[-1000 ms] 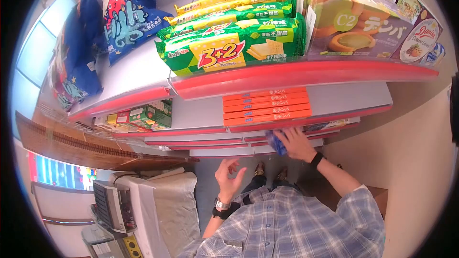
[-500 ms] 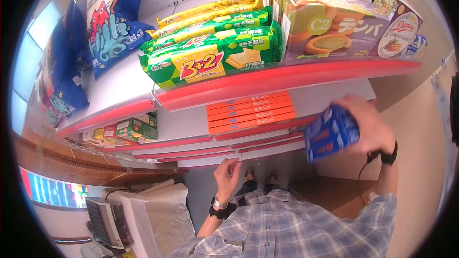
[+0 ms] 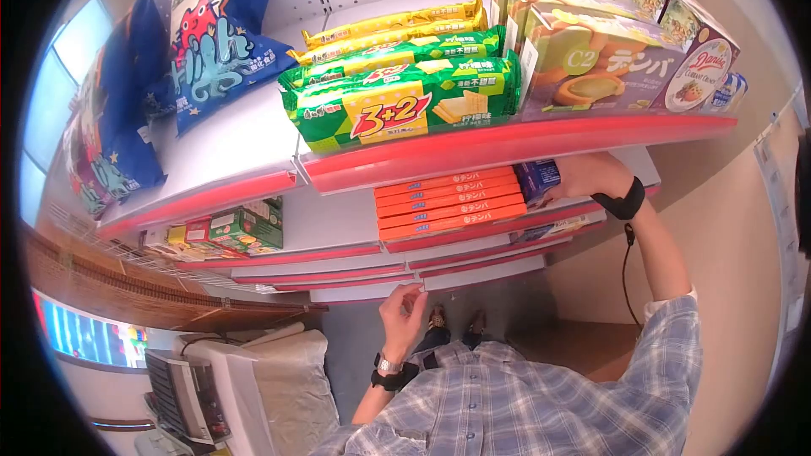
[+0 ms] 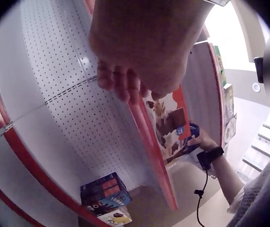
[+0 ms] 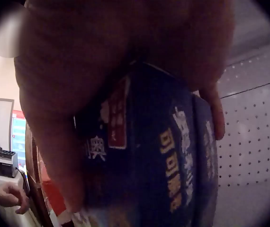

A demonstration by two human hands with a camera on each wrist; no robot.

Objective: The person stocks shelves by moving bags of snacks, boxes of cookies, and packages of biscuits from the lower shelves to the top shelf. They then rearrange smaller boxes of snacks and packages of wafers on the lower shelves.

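My right hand [image 3: 587, 176] grips a dark blue snack box [image 3: 538, 181] on the second shelf, right beside a stack of orange boxes [image 3: 448, 203]. Up close in the right wrist view, the thumb and fingers straddle the blue box [image 5: 158, 142], which carries white and yellow lettering. Part of that hand is tucked under the top shelf's red front edge. Low in front of the body, my left hand [image 3: 402, 314] hangs with loosely curled fingers and nothing in it. From below, the left wrist view shows the left hand [image 4: 135, 61] in front of the shelves.
Green biscuit packs [image 3: 405, 105], purple-green boxes [image 3: 591, 59] and blue chip bags [image 3: 220, 51] stand on the top shelf above. Small cartons [image 3: 241, 228] sit at the left of the second shelf. A wall [image 3: 718, 245] borders the right side. Another blue box [image 4: 106, 194] rests on a lower shelf.
My right hand has lifted the blue box from a lower shelf, out past the shelf fronts, and in beside the orange stack. The left hand has stayed nearly in place.
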